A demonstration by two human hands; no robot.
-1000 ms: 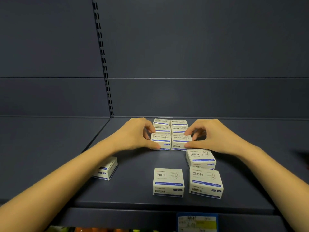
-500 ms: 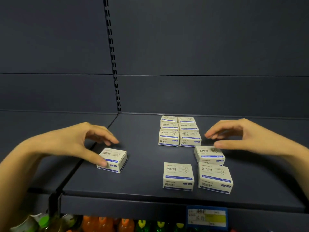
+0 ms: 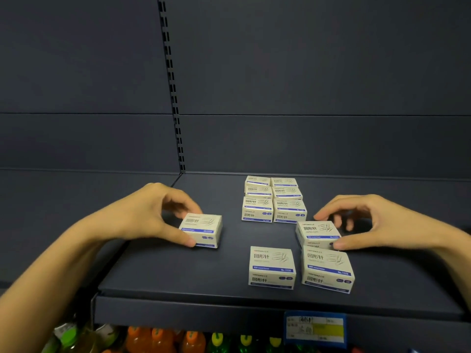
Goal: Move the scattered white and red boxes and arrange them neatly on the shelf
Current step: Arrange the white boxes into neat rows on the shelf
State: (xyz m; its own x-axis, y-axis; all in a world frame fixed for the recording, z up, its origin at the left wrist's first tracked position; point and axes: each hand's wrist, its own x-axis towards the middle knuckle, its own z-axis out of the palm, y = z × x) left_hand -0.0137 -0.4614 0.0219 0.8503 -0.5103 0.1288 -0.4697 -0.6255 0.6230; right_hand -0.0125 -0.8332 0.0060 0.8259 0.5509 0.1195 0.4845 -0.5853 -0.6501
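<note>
Small white boxes with blue bands lie on a dark shelf [image 3: 158, 276]. My left hand [image 3: 150, 215] grips one loose box [image 3: 204, 229] at the left, thumb on its front and fingers behind it. My right hand [image 3: 369, 220] holds another box [image 3: 317, 233] at the right, thumb at its front corner and fingers curled behind. A neat block of several boxes [image 3: 274, 200] stands in two rows at the back. Two more boxes [image 3: 271, 267] [image 3: 327, 268] sit side by side near the front edge.
The shelf's front edge carries a blue and yellow price label [image 3: 314, 327]. Bottles with orange and yellow caps [image 3: 191, 340] stand on the level below. A slotted upright [image 3: 173, 98] runs up the dark back panel. A lower shelf [image 3: 51, 212] adjoins on the left.
Both hands left the stacked block at the back. My left hand reached out to the loose box at the left and gripped it; my right hand came down onto the box at the right.
</note>
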